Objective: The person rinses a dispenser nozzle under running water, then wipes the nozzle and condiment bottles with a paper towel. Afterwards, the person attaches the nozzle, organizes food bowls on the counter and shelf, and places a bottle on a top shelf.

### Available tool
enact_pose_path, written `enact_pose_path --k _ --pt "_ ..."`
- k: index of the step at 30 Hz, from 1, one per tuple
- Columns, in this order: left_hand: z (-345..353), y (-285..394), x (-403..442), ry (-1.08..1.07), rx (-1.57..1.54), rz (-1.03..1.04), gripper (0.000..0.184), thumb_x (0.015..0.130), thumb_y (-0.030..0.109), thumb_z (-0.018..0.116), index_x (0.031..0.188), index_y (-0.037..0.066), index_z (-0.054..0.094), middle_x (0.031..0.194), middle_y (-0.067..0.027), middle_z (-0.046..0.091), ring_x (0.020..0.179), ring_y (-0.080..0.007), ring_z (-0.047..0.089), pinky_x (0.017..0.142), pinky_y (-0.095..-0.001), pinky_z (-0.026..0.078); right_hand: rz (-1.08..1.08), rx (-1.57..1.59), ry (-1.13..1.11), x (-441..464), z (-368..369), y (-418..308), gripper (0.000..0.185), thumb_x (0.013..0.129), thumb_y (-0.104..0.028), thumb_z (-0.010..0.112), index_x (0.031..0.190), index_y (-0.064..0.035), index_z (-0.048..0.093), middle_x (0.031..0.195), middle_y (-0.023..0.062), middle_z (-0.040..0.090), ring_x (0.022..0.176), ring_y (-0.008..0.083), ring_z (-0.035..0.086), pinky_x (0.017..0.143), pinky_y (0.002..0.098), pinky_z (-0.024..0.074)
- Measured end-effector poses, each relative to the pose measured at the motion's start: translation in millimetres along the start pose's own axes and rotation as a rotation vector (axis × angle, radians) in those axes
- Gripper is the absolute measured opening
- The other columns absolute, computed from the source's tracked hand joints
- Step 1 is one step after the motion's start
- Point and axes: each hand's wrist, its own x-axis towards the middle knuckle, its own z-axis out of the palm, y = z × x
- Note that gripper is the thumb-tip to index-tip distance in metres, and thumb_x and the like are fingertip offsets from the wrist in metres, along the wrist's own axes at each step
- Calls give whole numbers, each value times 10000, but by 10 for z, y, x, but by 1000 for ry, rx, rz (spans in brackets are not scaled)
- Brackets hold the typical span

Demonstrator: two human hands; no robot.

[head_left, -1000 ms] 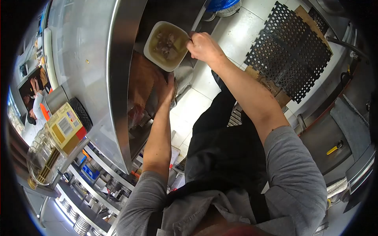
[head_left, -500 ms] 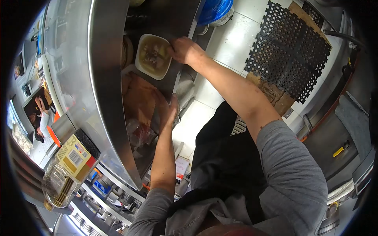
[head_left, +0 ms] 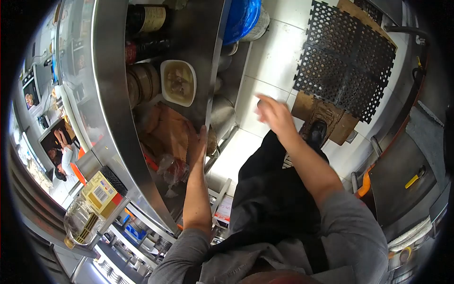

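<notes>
A white squarish bowl [head_left: 164, 78] with yellowish liquid and pale brown pieces in it sits on the metal shelf [head_left: 196, 40]. My left hand [head_left: 197, 144] rests at the shelf's front edge, fingers stretched out beside a crumpled brown paper bag [head_left: 168, 130]. Clear plastic wrapping [head_left: 172, 170] lies just below that bag. Away from the shelf, over the floor, is my right hand [head_left: 276, 116]. It is smeared by motion, with its fingers apart and nothing seen in them.
Dark bottles [head_left: 146, 19] and stacked brown round dishes [head_left: 142, 84] stand deeper on the shelf. A blue tub [head_left: 241, 19] is by its far end. On the tiled floor lie a black perforated mat [head_left: 345, 61] and cardboard [head_left: 302, 105]. A plastic bottle [head_left: 82, 220] is at left.
My right hand has let go of the bowl and moved back over the floor. The bowl now stands untouched on the shelf. My left hand stays at the shelf edge.
</notes>
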Motion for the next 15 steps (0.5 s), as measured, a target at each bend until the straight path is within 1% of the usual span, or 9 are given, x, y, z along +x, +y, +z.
enact_pose_path --k 1,3,4,6,8,9,11,12,15 --pt "-17 44 14 2 1 9 812 968 454 441 1486 -83 118 1546 -331 52 1457 -414 88 1179 -427 141 4 -110 115 -300 -208 400 374 913 -171 486 1238 -18 589 895 161 687 689 228 662 718 355 532" --pt "-26 82 11 1 4 -8 816 966 450 459 1491 -71 113 1546 -325 74 1452 -421 106 1177 -429 148 85 -715 181 -926 -669 664 339 922 -201 494 1164 4 611 1019 249 643 914 392 628 846 448 489" --pt "3 20 60 9 3 -9 816 966 450 459 1491 -71 113 1546 -325 74 1452 -421 106 1177 -429 148 128 -831 194 -1290 -896 1213 318 903 -199 532 1129 4 628 1062 244 629 952 392 609 854 460 480" --pt "31 -197 171 5 68 17 812 961 458 476 1484 -75 156 1531 -339 128 1444 -431 131 1178 -420 148 181 -950 104 -1886 -1171 1353 313 862 -189 603 1112 -7 652 1112 214 629 1037 394 589 900 458 468" --pt "-51 -73 91 44 102 5 737 964 431 479 1448 -81 263 1482 -314 295 1384 -399 311 1145 -405 245 149 -970 25 -2246 -1177 1450 315 849 -185 622 1108 -11 661 1129 202 630 1097 388 572 935 462 454" --pt "-66 -241 174 53 116 -17 737 964 431 479 1448 -81 263 1482 -314 295 1384 -399 311 1145 -405 245 155 -1019 24 -2304 -1184 1361 316 848 -186 623 1108 -13 666 1164 195 620 1155 378 540 976 472 423" --pt "-154 -827 421 118 -32 214 585 969 401 477 1281 -94 475 1309 -264 509 1211 -353 503 1013 -401 401 163 -1053 18 -2370 -1198 1324 317 846 -187 624 1108 -15 671 1198 188 610 1212 367 508 1017 483 392" --pt "-314 -999 548 116 -18 212 585 969 401 477 1281 -94 475 1309 -264 509 1211 -353 503 1013 -401 401 189 -1052 35 -2392 -1237 1374 318 847 -189 624 1108 -14 673 1222 193 597 1233 362 491 1037 494 368" --pt "-942 -1522 878 -554 -2152 -189 408 934 353 519 1056 -32 583 1060 -236 592 1015 -370 574 865 -404 457 239 -1029 60 -2418 -1294 1403 320 848 -187 622 1111 -12 673 1248 200 585 1238 359 488 1047 491 361"
